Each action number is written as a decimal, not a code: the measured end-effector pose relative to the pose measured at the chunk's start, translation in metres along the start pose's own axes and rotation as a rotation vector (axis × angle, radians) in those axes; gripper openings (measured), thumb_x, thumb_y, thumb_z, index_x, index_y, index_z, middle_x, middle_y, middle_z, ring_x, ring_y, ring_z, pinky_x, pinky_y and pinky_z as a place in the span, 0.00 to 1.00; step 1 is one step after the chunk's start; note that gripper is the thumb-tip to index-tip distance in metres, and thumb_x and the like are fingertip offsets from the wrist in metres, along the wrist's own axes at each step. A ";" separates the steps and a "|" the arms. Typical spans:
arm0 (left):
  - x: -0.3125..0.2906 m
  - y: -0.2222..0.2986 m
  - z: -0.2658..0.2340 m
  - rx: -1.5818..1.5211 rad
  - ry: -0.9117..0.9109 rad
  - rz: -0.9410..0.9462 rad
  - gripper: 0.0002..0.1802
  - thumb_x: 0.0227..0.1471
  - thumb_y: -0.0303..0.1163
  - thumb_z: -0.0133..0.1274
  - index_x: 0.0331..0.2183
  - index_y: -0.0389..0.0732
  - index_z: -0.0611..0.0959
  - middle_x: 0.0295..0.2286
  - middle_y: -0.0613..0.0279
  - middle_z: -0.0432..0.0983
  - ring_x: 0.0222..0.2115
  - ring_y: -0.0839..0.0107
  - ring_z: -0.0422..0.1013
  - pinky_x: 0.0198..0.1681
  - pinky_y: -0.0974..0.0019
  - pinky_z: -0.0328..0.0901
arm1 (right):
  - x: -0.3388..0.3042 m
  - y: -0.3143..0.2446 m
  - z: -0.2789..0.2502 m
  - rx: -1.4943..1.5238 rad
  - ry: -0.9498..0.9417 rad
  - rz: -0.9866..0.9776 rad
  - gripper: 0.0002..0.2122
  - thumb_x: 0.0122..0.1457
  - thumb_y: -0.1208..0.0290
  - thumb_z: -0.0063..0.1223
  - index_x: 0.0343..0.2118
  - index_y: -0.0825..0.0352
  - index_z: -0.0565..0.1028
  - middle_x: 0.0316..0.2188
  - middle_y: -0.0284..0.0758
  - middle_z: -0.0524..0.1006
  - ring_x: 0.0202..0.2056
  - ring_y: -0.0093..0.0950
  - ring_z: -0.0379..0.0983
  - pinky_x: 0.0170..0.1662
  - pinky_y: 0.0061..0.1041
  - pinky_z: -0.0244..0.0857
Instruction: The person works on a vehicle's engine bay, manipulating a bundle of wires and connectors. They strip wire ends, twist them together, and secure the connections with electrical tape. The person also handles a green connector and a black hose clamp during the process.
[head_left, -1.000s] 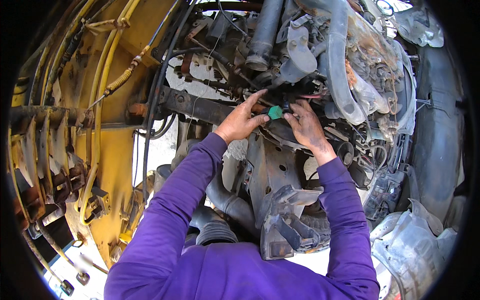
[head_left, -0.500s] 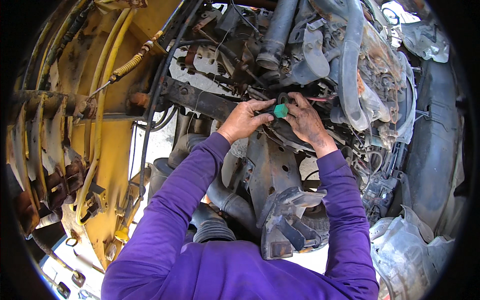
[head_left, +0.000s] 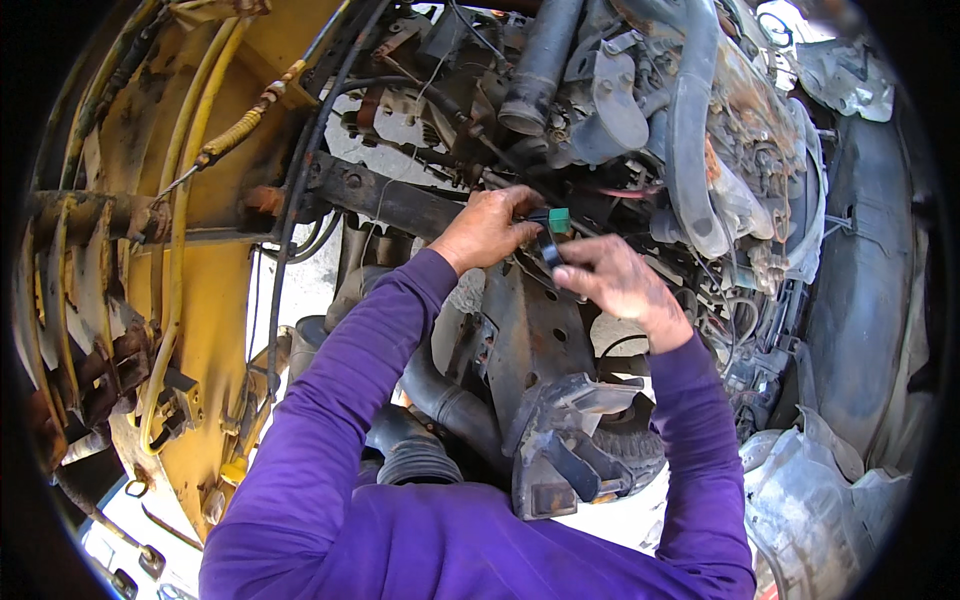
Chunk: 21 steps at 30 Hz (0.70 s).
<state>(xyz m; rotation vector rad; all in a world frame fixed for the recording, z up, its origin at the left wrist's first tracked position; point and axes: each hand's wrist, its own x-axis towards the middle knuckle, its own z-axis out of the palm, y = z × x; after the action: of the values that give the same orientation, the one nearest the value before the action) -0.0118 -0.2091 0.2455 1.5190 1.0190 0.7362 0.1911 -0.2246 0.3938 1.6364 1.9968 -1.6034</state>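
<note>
Since the half-second-old view: green-capped connector [head_left: 556, 217] drawn down and toward the body, black lead now showing beneath it — looks freed from its seat. Left hand [head_left: 487, 228] curled, fingertips pinching the connector from its near side. Right hand [head_left: 615, 280] wrist-up, thumb and forefinger pressed on the black cable [head_left: 549, 250] just below the green cap. Both purple sleeves [head_left: 340, 400] raised, elbows low, against the rusty engine bracket [head_left: 535, 330].

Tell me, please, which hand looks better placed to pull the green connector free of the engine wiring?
Probably the right hand: its fingertips pinch the dark lead just under the green connector. The left hand rests beside it, seemingly steadying the wiring.
</note>
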 end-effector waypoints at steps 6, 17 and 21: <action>0.000 0.008 -0.002 0.001 -0.048 0.012 0.36 0.51 0.28 0.67 0.57 0.35 0.67 0.42 0.41 0.84 0.46 0.45 0.80 0.52 0.56 0.71 | 0.077 0.056 -0.026 0.107 0.143 -0.183 0.14 0.61 0.67 0.46 0.41 0.70 0.80 0.26 0.26 0.73 0.27 0.18 0.64 0.32 0.23 0.59; -0.001 -0.021 -0.039 -0.303 0.006 -0.042 0.26 0.51 0.21 0.65 0.50 0.32 0.74 0.41 0.45 0.83 0.43 0.63 0.79 0.50 0.60 0.72 | 0.042 0.021 0.009 -0.078 -0.194 -0.411 0.16 0.56 0.72 0.53 0.46 0.72 0.80 0.38 0.45 0.81 0.44 0.40 0.78 0.49 0.36 0.69; 0.004 -0.013 -0.043 0.011 -0.077 0.024 0.28 0.45 0.25 0.69 0.47 0.31 0.76 0.35 0.48 0.83 0.43 0.62 0.80 0.46 0.60 0.72 | 0.071 -0.043 -0.040 -0.186 -0.054 -0.301 0.19 0.57 0.72 0.49 0.52 0.68 0.80 0.41 0.45 0.84 0.44 0.29 0.80 0.49 0.34 0.70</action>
<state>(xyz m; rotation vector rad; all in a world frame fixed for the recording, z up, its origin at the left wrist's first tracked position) -0.0505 -0.1859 0.2406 1.5594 0.9499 0.6842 0.1487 -0.1425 0.3938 1.2631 2.3716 -1.4720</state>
